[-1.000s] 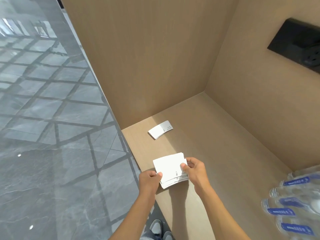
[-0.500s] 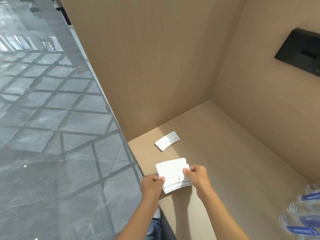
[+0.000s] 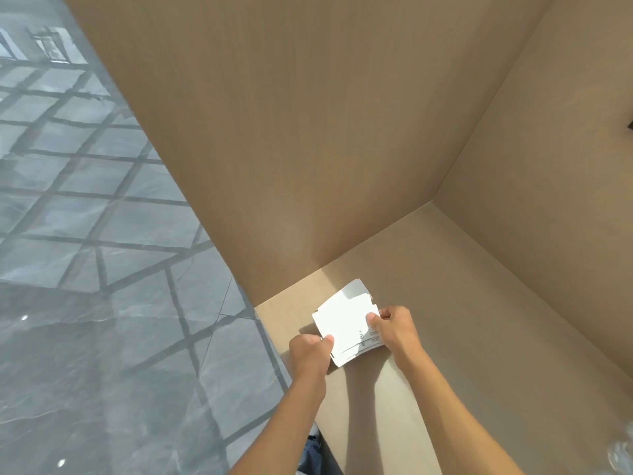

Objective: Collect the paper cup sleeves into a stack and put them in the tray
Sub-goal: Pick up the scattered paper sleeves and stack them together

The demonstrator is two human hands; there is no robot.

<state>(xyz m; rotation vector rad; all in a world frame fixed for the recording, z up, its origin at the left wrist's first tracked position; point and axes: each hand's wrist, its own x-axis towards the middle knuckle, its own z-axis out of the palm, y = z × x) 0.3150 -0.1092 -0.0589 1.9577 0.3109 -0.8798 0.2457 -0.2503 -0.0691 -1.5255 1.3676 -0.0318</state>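
A stack of flat white paper cup sleeves (image 3: pixel 346 323) is held between both hands just above the tan wooden counter (image 3: pixel 462 337). My left hand (image 3: pixel 310 353) pinches its left edge, thumb on top. My right hand (image 3: pixel 394 325) pinches its right edge beside small printed text. One more white sleeve (image 3: pixel 356 289) lies on the counter near the left corner; the stack's far edge overlaps it, so only its far part shows. No tray is in view.
Tan wooden walls (image 3: pixel 308 149) close the counter at the back and right. The counter's left edge drops to a grey tiled floor (image 3: pixel 102 269). A clear plastic bottle (image 3: pixel 621 455) peeks in at the bottom right corner.
Both hands have carried the stack forward toward the far left corner, so it now overlaps the lone sleeve. The view has swung left; the black wall panel and the bottles have nearly left the frame.
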